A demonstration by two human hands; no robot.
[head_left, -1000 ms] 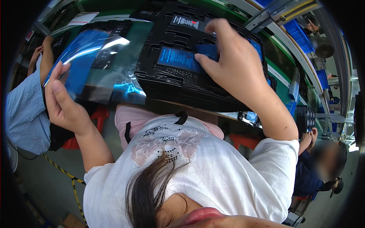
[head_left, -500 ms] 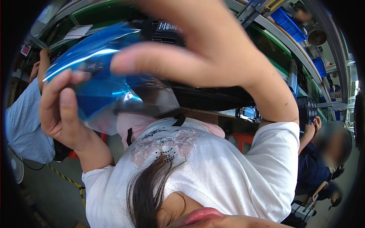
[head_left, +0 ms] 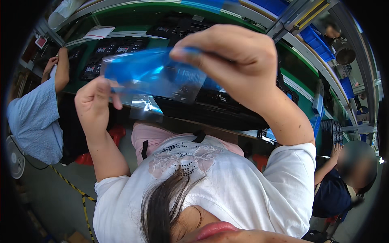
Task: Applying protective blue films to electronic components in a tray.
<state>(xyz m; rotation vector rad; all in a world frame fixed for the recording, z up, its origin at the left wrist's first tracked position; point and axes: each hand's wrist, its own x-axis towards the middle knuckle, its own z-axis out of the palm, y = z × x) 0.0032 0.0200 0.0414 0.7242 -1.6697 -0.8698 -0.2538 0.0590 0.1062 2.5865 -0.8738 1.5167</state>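
- One person in a white short-sleeved shirt (head_left: 235, 182) with a lacy front panel raises two bare hands at chest front.
- The left hand (head_left: 95, 99) has thumb and fingers drawn together on the film's left edge; the right hand (head_left: 239, 54) pinches its right end between thumb and curled forefinger.
- One sheet of translucent blue plastic film (head_left: 135, 69), blurred, spans between the two hands, above the near edge of the work; its number of layers cannot be told.
- Under the right forearm sits one stack of black plastic trays (head_left: 198, 111); the tray count is hidden.
- Two red plastic stools, one at left (head_left: 117, 139) and one at right (head_left: 259, 162), show partly below the tabletop.
- Farther left on the green tabletop (head_left: 159, 43) lies one black tray (head_left: 94, 69) with at least two dark printed pieces, and beyond it one white paper sheet (head_left: 99, 31).
- Three other people are in view: one in light blue (head_left: 34, 117) at left, one in navy (head_left: 332, 194) at right, a hand at a second black stack (head_left: 332, 131), and one far off (head_left: 332, 30) at upper right, near one round grey fan (head_left: 345, 52).
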